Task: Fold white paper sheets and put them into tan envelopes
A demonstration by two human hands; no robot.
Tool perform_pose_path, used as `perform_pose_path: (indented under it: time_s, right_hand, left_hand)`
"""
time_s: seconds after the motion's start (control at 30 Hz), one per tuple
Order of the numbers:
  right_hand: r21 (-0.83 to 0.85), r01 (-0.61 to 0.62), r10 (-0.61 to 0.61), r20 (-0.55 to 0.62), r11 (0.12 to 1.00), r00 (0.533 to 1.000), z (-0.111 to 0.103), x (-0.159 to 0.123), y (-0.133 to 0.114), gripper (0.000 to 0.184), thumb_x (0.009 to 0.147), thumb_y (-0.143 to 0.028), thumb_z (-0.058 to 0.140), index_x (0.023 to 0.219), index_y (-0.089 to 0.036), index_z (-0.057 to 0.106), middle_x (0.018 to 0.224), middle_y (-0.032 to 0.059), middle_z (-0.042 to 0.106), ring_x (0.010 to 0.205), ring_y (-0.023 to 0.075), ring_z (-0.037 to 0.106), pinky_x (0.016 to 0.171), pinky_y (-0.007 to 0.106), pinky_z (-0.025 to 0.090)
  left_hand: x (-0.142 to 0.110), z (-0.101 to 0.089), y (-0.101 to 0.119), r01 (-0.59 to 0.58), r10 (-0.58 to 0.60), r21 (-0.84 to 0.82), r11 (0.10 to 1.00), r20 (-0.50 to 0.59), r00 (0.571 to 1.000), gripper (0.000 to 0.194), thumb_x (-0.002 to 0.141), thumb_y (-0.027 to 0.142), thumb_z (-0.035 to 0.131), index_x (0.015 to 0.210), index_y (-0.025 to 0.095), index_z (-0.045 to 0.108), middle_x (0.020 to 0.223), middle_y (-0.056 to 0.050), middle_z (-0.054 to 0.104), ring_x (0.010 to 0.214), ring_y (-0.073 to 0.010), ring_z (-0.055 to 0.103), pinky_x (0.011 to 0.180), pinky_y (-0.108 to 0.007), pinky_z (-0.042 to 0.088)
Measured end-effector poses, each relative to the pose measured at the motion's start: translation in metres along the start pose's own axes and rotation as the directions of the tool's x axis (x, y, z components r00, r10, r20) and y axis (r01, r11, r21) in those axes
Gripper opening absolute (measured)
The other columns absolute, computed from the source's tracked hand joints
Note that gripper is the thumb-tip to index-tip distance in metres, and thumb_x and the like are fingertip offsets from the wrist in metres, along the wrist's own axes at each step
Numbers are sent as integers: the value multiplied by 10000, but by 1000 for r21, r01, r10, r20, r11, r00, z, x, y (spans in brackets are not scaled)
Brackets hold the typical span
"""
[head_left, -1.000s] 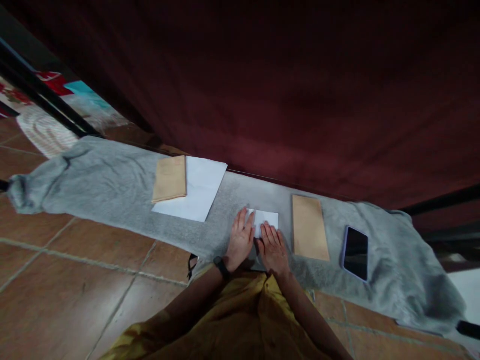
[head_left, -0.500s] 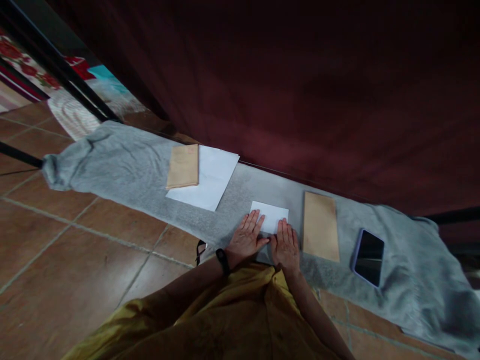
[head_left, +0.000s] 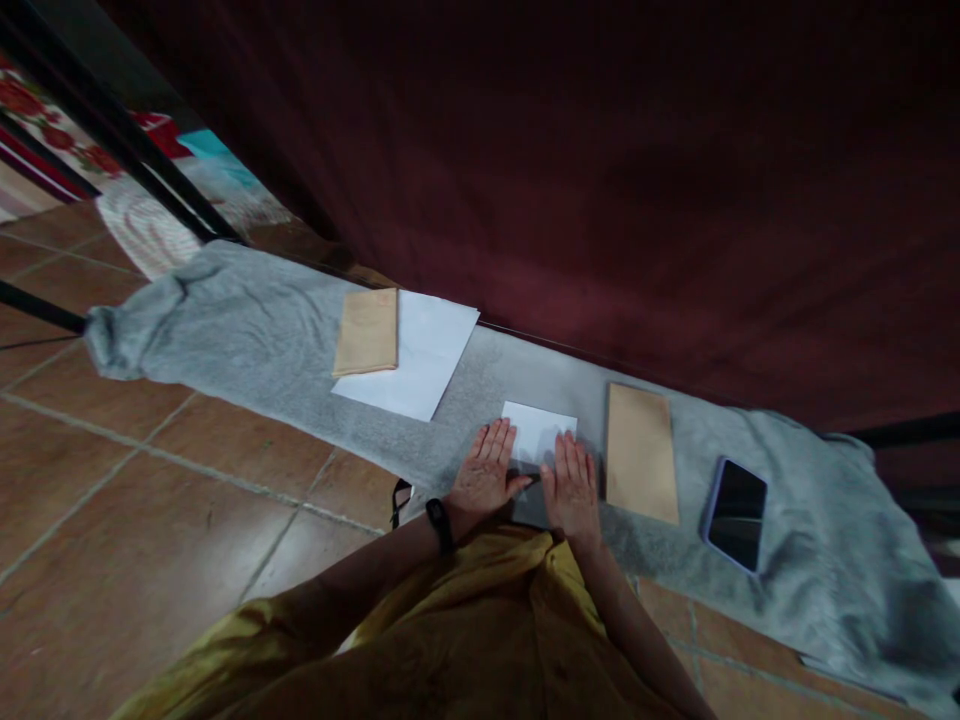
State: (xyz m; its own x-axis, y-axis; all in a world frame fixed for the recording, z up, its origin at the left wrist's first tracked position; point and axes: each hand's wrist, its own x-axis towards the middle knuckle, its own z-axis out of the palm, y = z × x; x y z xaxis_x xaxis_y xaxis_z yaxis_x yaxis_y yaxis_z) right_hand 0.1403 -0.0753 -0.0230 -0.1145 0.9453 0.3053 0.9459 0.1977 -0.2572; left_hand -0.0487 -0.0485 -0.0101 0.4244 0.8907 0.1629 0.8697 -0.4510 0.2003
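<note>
A small folded white paper (head_left: 541, 430) lies on a grey cloth (head_left: 247, 340) spread over the tiled floor. My left hand (head_left: 486, 470) rests flat on the paper's left side, fingers stretched out. On the paper's right side my right hand (head_left: 572, 486) also lies flat with its fingers extended. A black band sits on my left wrist. Both hands press down and hold nothing.
A brown envelope (head_left: 641, 452) lies just right of my hands, then a phone (head_left: 736, 514) in a lilac case. Further left sit a white sheet (head_left: 424, 360) and another brown envelope (head_left: 367, 332) on top of it. A dark red curtain (head_left: 600, 180) hangs behind.
Both hands have slid apart a little along the folded paper. The view shifted right and down between the earliest frame and now.
</note>
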Motion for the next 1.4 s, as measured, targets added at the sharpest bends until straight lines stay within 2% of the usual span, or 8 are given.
perform_pose_path:
  time_s: [0.2,0.37,0.53,0.83,1.1,1.17,1.33,1.4]
  right_hand:
    - [65,62,-66,62,996,996,-5,24,-11,563,1082,-313,282,1607,-109,289,1628,148,376,1536,263,291,1238,506,283]
    - [61,85,-91,113,995,989,3,39,-10,532,1077,-278,293,1553,-64,398,1611,160,399,1531,238,304,1252,459,277]
    - [-11,53,-53,52,999,997,13,41,-2,557,1089,-326,309,1556,-28,367,1616,204,371,1529,272,298,1230,487,289]
    - [-82,-86,83,-44,993,996,22,39,4,591,1089,-375,341,1553,-10,365,1616,249,345,1509,321,324,1204,522,314]
    - [-89,-143,136,-81,986,987,15,38,8,605,1091,-363,340,1557,23,327,1583,294,379,1509,342,325,1184,542,353]
    - [-71,-115,109,-77,991,991,12,42,4,601,1090,-359,346,1561,14,324,1597,277,365,1522,335,301,1195,544,340]
    - [15,85,-85,6,996,996,16,50,-13,525,1094,-304,289,1548,-62,398,1621,189,372,1535,289,284,1221,536,306]
    - [23,101,-101,22,995,995,20,50,-16,511,1090,-288,298,1537,-73,421,1615,187,383,1528,288,305,1213,537,318]
  left_hand:
    - [15,-2,4,-80,80,5,997,-47,996,624,1035,340,371,1580,48,293,1652,-178,317,1564,-269,210,1278,-481,204]
    - [35,10,5,-108,107,-7,994,-32,994,595,997,183,312,1579,62,308,1638,-155,358,1556,-239,240,1274,-472,225]
    - [42,14,-1,-78,78,23,997,-12,997,577,1024,270,337,1552,37,359,1636,-187,342,1555,-282,239,1268,-507,224]
    - [43,9,-12,-43,43,63,997,5,999,731,1017,514,397,1584,65,291,1651,-192,306,1560,-295,227,1273,-521,171]
    - [43,10,-11,-41,40,76,996,22,999,768,1002,539,426,1582,55,288,1661,-202,278,1563,-314,210,1269,-536,153]
    - [43,10,-10,-43,41,78,996,26,999,765,1000,529,430,1582,54,289,1662,-203,274,1565,-314,201,1269,-538,148]
    - [43,9,-11,-54,49,86,995,59,997,720,994,448,434,1585,61,293,1657,-195,295,1562,-318,209,1269,-547,142]
    - [43,8,-12,-65,59,86,994,61,996,710,990,432,433,1584,68,300,1652,-191,312,1560,-316,218,1268,-549,146]
